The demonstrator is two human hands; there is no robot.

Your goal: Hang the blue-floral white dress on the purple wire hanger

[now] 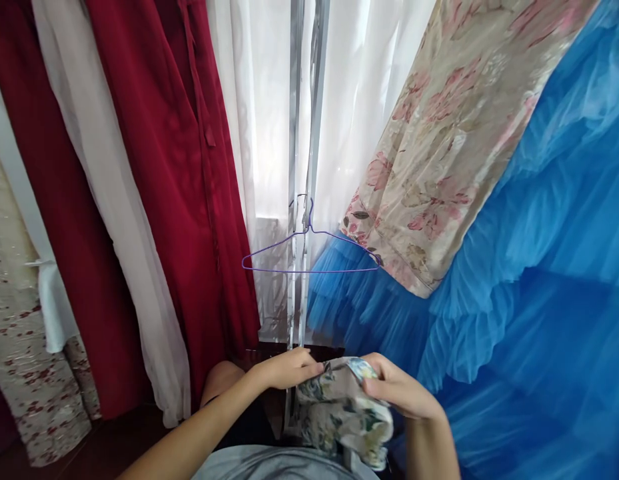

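Observation:
Low in the head view, a floral printed garment in pale grey with green and yellow patches is bunched up in front of my body. My left hand pinches its upper left edge, thumb on top. At its upper right edge my right hand is closed on the cloth, with the thumb on the near side. The garment's exact kind cannot be told from its folds. Above and beyond both hands hangs a thin purple wire hanger with nothing on it, apart from my hands.
A metal rack post stands in the middle before a white curtain. Dark red garments and a white sheer one hang at left. At right hang a pink floral garment and a blue tulle dress.

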